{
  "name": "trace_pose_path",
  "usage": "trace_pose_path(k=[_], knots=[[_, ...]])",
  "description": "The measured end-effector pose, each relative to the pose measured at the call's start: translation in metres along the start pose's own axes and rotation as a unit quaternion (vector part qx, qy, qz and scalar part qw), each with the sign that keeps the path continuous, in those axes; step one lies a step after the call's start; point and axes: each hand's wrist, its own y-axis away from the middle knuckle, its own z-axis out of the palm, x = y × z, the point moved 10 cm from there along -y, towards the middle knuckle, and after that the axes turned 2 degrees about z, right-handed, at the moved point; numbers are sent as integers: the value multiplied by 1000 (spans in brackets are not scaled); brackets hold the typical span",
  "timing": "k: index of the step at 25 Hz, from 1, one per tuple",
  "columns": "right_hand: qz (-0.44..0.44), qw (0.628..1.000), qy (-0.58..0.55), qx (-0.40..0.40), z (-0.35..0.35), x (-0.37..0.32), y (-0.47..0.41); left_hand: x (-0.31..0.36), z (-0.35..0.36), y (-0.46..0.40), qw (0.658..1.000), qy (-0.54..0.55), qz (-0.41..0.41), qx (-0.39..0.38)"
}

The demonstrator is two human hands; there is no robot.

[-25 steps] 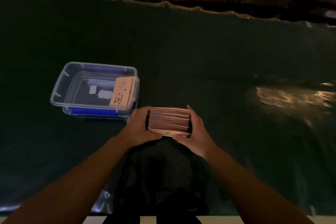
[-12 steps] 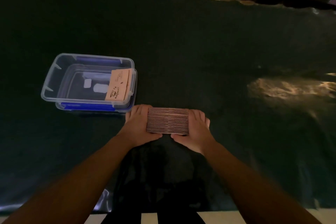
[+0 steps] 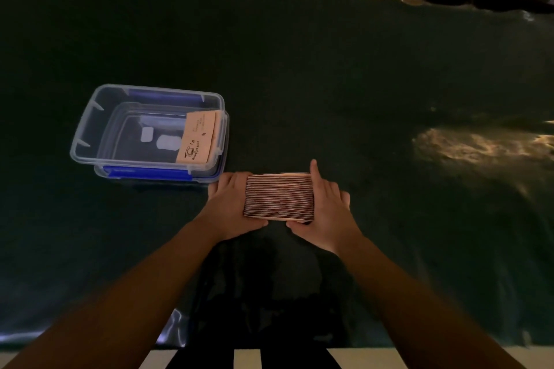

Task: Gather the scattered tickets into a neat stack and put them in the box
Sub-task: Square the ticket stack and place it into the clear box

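Two hands clamped on one stack of tickets [image 3: 279,198], held on edge just above or on the bench [image 3: 329,75]; contact w/ surface not clear. Left hand [image 3: 230,207] pressed flat against stack's left end, fingers reaching behind it, thumb curled under near edge. Right hand [image 3: 328,213] closed round right end, one finger raised above top edge, thumb under near corner. Edges squared, many thin pinkish layers visible.

Clear plastic box [image 3: 90,141] w/ blue clips sitting left of and slightly beyond the hands, near the left hand, lid off. Inside, against right wall, one tan ticket [image 3: 196,141] w/ printed coffee-cup logo, leaning or lying flat, can't tell. Two pale patches on box floor, prob. labels or reflections.

Bench covered in dark green sheet, glossy in places, rippled along far edge. Bright warm glare patch [image 3: 479,145] at right. Room dim; dark brown clutter beyond far edge, unreadable. Black-and-white striped floor [image 3: 248,358] at bottom of view.
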Motion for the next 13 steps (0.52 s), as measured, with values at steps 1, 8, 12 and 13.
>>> trace_pose_path(k=[1, 8, 12, 13], knots=[[-7, 1000, 8, -2, 1, -1, 0, 0, 0, 0, 1000, -2, 3, 0], [-33, 998, 44, -14, 2, -3, -5, 0, 2, -3, 1000, -1, -1, -8], [-49, 998, 27, -16, -2, -6, -6, 0, -3, -5, 1000, 2, 7, 8], [-53, 998, 25, -15, -2, -8, -5, -1, -2, -5, 1000, -4, 5, 6]])
